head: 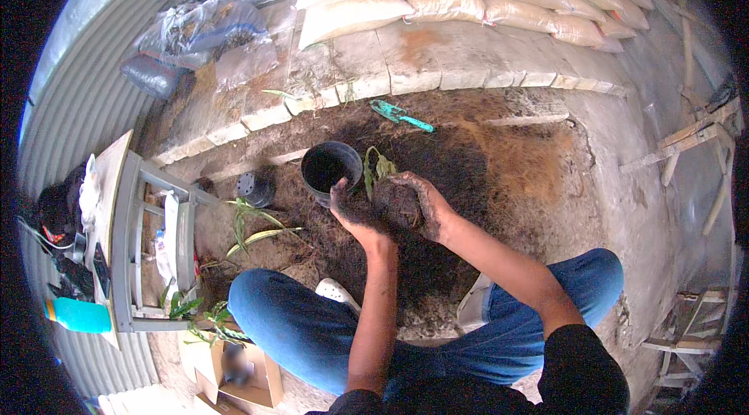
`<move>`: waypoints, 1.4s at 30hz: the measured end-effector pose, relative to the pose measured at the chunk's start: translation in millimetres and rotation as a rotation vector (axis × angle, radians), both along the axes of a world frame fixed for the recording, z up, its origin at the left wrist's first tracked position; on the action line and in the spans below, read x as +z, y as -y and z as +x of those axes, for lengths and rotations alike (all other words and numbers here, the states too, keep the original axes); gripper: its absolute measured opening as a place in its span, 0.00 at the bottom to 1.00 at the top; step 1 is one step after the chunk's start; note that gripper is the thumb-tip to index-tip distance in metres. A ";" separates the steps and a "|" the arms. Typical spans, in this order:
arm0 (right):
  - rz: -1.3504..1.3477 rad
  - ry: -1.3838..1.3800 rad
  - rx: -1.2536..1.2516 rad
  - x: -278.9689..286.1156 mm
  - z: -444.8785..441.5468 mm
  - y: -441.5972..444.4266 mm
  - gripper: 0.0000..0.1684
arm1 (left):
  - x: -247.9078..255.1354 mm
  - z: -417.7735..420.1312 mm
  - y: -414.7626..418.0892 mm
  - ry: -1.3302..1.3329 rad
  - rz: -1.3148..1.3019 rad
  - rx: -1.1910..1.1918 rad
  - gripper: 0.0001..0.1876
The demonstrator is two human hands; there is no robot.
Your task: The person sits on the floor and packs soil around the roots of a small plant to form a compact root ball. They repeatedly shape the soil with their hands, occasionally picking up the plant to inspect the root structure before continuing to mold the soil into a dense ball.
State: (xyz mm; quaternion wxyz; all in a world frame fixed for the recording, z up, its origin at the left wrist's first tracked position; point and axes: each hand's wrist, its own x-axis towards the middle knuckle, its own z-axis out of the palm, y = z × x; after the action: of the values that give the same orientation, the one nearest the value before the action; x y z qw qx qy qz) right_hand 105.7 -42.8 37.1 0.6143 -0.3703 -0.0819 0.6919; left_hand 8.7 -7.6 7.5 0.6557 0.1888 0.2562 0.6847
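Both hands, dark with soil, cup a rounded clump of dark soil (pixel 398 203) from its two sides. My left hand (pixel 358 213) is on the clump's left, its fingertips close to the rim of a black plastic plant pot (pixel 331 166). My right hand (pixel 428 201) curves round the right side. At the clump's far edge a small plant with drooping green leaves (pixel 381 168) stands up; its roots are hidden. The pot is upright, with dark soil visible inside. Beneath lies a spread of loose dark soil (pixel 450 163).
A teal hand trowel (pixel 404 115) lies beyond the pot. To the left are an overturned black pot (pixel 256 190) and cut variegated leaves (pixel 263 236). A grey wooden table (pixel 126 228) and an open cardboard box (pixel 257 377) flank my left knee. Filled sacks (pixel 363 17) are stacked behind a brick ledge (pixel 415 82).
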 end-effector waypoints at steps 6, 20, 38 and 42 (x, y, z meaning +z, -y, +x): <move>0.095 -0.170 0.006 24.1 10.2 1.2 0.15 | 14.5 -8.8 -5.5 -0.933 0.449 0.245 0.22; 0.159 -0.108 -0.070 26.4 -6.9 4.4 0.16 | 18.8 1.8 -9.9 -0.316 0.297 -0.075 0.25; 0.094 0.048 0.027 56.7 2.3 12.9 0.19 | 50.3 -9.3 15.7 -0.847 0.899 0.098 0.33; 0.130 -0.082 0.055 79.3 8.1 12.5 0.29 | 71.0 -11.2 14.2 -0.834 0.856 0.184 0.33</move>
State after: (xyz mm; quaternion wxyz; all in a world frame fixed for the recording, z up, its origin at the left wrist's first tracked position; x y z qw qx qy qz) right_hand 113.9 -55.2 116.3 0.6205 -0.2987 -0.1118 0.7164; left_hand -2.5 -21.8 78.5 0.3040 0.6653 0.2087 0.6492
